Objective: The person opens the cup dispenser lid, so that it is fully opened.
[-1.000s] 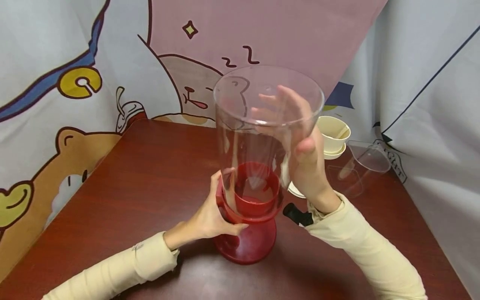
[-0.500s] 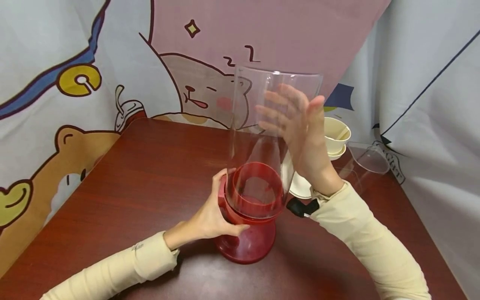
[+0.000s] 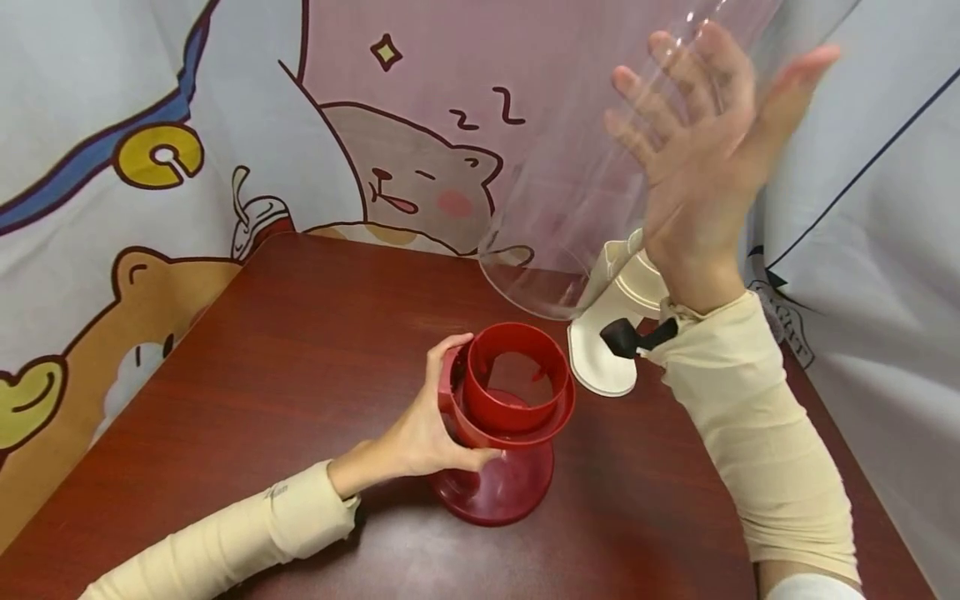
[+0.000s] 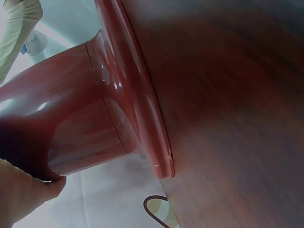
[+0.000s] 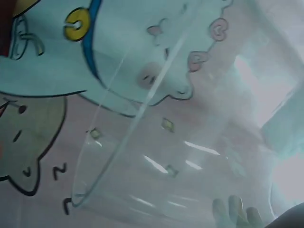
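A glossy red base (image 3: 517,425) with a round open collar and a flared foot stands upright on the table in the head view. My left hand (image 3: 427,417) grips its side, thumb towards me; in the left wrist view its fingertip (image 4: 54,186) presses the red wall. Up at the right, my right hand (image 3: 697,158) holds a large clear cylinder (image 3: 540,242) with fingers spread round its far side, seen through the wall. The cylinder is tilted, its lower rim above and behind the red collar, apart from it. Its upper end runs out of view.
Cream-coloured parts, among them a piece with a rounded flat foot (image 3: 600,354), stand on the dark red-brown table (image 3: 337,333) beyond the right forearm, partly covered by it. A cartoon-printed cloth (image 3: 420,100) closes off the back and sides.
My right hand has pulled the clear cylinder out of the red collar, up and to the right, tilting it. My left hand and the red base have stayed in place.
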A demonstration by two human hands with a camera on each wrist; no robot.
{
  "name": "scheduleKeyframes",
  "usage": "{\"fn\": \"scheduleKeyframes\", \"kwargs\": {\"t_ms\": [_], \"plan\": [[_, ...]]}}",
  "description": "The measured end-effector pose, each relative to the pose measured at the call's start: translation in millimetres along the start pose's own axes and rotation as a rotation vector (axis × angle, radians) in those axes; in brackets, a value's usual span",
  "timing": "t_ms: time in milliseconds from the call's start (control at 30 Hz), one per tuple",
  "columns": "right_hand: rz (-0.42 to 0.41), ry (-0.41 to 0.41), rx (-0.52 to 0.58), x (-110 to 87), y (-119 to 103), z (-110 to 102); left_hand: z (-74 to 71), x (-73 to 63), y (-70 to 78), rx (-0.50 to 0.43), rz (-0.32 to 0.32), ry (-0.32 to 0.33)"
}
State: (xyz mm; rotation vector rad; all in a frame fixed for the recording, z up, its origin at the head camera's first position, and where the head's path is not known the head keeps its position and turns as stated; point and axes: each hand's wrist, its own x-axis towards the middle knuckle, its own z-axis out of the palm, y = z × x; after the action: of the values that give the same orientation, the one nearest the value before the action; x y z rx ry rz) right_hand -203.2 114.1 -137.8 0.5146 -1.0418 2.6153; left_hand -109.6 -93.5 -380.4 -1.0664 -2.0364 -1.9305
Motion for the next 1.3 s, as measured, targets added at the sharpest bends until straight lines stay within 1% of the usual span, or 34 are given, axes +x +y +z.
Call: {"fn": "scheduleKeyframes", "kwargs": {"t_ms": [100,200,300,333,433,500,533,633,733,833,933,1067,1167,1300], "plan": [[-0.095,-0.009,-0.118,1.4,14,2,-0.1,-1.1,-0.1,0.0,-0.002,0.002],[-0.233,-0.095,-0.271,-0.2,33,-2,0.2,-2.1,-0.5,-0.001,-0.004,0.003],[-0.316,-0.159,-0.393,2.9,51,-8,-0.4,-2.2,0.4,0.0,-0.011,0.002],[-0.33,-0.174,-0.437,4.4,57,-12,-0.5,-2.3,0.7,0.001,-0.011,0.004],[-0.329,-0.189,-0.525,5.4,76,-25,-0.3,-2.8,1.5,0.006,-0.016,0.004],[-0.333,-0.201,-0.575,3.3,89,-39,0.0,-3.3,1.7,0.007,-0.023,0.0],[-0.331,-0.209,-0.583,1.8,95,-46,0.1,-3.4,1.9,0.006,-0.029,-0.002],[-0.331,-0.215,-0.567,-2.6,117,-68,-0.2,-4.0,2.0,0.009,-0.042,-0.006],[-0.351,-0.217,-0.537,-6.5,138,-87,-0.5,-3.7,1.6,0.015,-0.031,-0.004],[-0.379,-0.207,-0.541,-10.5,156,-106,-0.3,-3.8,1.8,0.012,-0.026,-0.003],[-0.362,-0.183,-0.561,-15.2,168,-123,0.1,-4.8,2.3,0.005,-0.035,-0.007],[-0.278,-0.157,-0.567,-22.0,179,-142,-0.5,-5.8,2.8,-0.006,-0.051,-0.008],[-0.236,-0.148,-0.595,-27.1,184,-151,-1.0,-5.4,2.7,-0.01,-0.055,-0.01],[-0.225,-0.148,-0.634,-31.6,189,-159,-1.4,-4.4,2.2,-0.006,-0.05,-0.013]]}}
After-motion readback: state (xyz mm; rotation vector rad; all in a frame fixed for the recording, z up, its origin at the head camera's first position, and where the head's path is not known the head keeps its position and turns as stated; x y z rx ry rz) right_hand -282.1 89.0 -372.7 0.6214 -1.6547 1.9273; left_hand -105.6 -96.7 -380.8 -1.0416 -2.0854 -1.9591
